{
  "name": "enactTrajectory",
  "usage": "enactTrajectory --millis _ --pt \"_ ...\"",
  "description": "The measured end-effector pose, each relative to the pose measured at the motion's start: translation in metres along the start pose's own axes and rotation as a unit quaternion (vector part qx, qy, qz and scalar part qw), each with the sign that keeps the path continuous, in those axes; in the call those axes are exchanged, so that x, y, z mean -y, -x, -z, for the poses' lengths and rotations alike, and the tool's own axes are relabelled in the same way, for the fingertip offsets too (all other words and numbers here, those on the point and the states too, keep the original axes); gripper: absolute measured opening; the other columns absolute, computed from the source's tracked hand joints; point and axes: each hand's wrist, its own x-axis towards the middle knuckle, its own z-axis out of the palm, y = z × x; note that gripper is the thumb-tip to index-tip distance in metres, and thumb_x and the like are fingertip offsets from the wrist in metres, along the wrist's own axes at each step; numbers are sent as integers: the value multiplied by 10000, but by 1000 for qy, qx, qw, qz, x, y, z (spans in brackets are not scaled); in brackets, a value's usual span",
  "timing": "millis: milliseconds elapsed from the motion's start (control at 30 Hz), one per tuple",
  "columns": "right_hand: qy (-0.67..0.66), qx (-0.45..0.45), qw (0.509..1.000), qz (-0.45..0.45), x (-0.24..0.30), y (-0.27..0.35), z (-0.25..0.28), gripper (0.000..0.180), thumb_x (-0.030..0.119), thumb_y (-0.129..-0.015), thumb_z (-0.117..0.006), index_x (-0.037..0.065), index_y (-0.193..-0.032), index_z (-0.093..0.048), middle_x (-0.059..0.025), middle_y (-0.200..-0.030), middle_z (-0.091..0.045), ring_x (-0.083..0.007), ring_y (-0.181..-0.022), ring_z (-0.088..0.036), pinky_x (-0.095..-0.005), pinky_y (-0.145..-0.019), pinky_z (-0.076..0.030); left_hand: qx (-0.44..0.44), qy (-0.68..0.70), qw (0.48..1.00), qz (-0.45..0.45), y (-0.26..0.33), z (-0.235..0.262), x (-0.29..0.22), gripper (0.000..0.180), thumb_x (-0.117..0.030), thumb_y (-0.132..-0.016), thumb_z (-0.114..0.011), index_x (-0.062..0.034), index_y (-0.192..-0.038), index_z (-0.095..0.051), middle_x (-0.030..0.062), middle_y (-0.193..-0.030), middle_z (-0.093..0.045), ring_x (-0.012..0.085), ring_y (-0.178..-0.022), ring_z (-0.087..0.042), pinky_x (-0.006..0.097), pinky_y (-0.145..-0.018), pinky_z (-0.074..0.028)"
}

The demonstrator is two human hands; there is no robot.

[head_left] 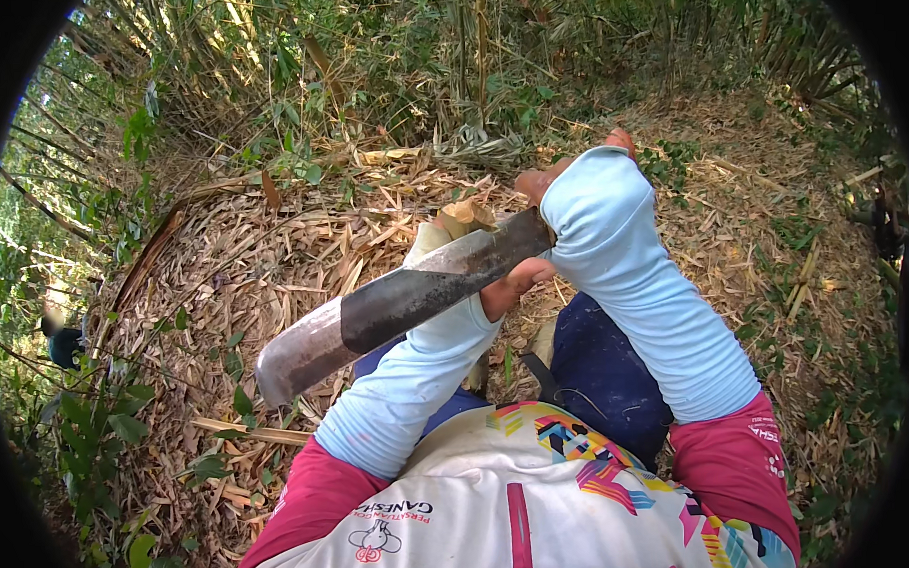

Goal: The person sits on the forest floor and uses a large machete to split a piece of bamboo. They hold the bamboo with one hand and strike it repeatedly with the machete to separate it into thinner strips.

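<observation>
Here right hand [550, 182] clenched on machete [394, 304], blade edge running toward 8 o'clock; left hand [509, 286] grasping bamboo piece [464, 217]. Leaf-littered ground [255, 267] open all round.

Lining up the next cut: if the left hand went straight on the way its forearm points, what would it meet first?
The left hand is largely hidden behind the machete blade and seems already against the pale bamboo piece. Going on, up and right, it would meet that piece first, then the leaf-littered ground. Depth is unclear.
</observation>
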Motion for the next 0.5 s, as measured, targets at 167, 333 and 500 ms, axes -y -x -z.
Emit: enactTrajectory --millis 167,333,500 --pt "12 25 1000 -9 2 -6 -6 276 297 -698 -689 155 -925 -621 -47 -738 -643 -249 -752 -651 -477 -848 -375 -129 -290 939 -130 8 -16 20 617 -733 -759 -581 -138 -911 -643 -13 -757 -640 152 -569 -578 272 -505 -418" --pt "31 80 995 -52 6 -10 3 340 332 -678 -715 153 -951 -619 -53 -754 -648 -255 -781 -656 -476 -838 -385 -63 -130 989 -13 7 -15 17 552 -669 -768 -634 -147 -947 -666 -7 -795 -647 130 -677 -590 274 -588 -444" --pt "27 90 994 -60 2 -12 0 276 314 -712 -663 201 -961 -627 -39 -852 -667 -234 -815 -655 -506 -757 -415 44 230 958 167 -6 -5 -7 468 -512 -792 -706 -106 -1023 -675 4 -894 -681 136 -749 -605 290 -682 -472"
